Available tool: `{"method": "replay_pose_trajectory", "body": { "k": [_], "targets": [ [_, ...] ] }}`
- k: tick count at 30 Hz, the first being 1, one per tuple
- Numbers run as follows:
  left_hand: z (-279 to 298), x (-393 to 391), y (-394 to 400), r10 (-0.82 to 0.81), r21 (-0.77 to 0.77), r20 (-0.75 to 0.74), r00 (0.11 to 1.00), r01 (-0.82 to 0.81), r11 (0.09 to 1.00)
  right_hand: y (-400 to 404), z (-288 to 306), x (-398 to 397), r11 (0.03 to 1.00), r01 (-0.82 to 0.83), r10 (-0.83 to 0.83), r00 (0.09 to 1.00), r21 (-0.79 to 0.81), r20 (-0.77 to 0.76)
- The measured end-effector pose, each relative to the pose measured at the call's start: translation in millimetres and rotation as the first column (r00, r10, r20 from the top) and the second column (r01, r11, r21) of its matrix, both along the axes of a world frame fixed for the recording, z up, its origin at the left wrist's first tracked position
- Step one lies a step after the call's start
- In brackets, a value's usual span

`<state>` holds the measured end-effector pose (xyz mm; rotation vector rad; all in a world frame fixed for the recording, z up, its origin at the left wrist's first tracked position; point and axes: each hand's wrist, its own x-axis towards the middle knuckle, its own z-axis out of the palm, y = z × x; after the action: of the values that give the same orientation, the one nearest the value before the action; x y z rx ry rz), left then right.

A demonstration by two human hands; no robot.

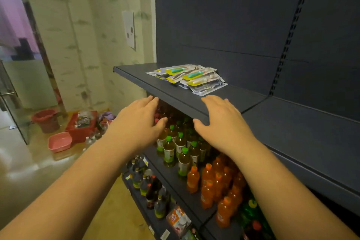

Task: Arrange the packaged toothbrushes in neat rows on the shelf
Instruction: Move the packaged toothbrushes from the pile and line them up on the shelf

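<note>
Toothbrush packs [187, 77] overlap in a heap, lower ones hidden.

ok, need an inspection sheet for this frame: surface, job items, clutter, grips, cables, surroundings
Surface: dark shelf, mostly bare apart from one pile; bare shelf section to its right.
Job's things: packaged toothbrushes lie in a loose overlapping pile near the back, not in rows.
Clutter: nothing seen on the shelf besides the pile.
Grips: left hand open, fingertips at the shelf's front edge; right hand open, fingers over the front edge. Neither touches the packs.
Cables: nothing seen.
Surroundings: green-capped bottles and orange bottles on lower shelves; red crate, pink basin and bucket on the floor at left.
</note>
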<state>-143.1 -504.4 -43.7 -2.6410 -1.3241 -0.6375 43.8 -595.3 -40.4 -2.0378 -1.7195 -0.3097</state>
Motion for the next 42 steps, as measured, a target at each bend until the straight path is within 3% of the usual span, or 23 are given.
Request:
{"method": "replay_pose_trajectory", "body": {
  "k": [10,22,29,33,42],
  "targets": [
    [-14.8,-22.0,117.6,-0.077,0.022,0.047,0.996,0.076,0.997,112.2,-2.8,-19.8,0.997,0.049,-0.05,0.999,-0.055,-0.007],
    [-18.2,53.4,275.3,-0.245,0.036,-0.036,0.969,0.246,0.968,247.8,-7.9,2.9,0.977,0.213,-0.214,0.976,0.032,0.034],
    [0.7,92.7,336.0,-0.241,0.122,0.137,0.961,0.225,0.967,283.8,-2.3,13.8,0.948,0.319,-0.319,0.946,0.008,0.052],
    [8.2,125.3,379.0,-0.313,0.096,0.171,0.934,0.301,0.949,303.8,-1.5,23.4,0.912,0.41,-0.41,0.911,0.024,0.051],
    [10.3,195.7,432.6,-0.332,0.146,-0.072,0.941,0.339,0.929,325.0,8.2,41.1,0.75,0.657,-0.661,0.749,0.076,0.054]
  ]
}}
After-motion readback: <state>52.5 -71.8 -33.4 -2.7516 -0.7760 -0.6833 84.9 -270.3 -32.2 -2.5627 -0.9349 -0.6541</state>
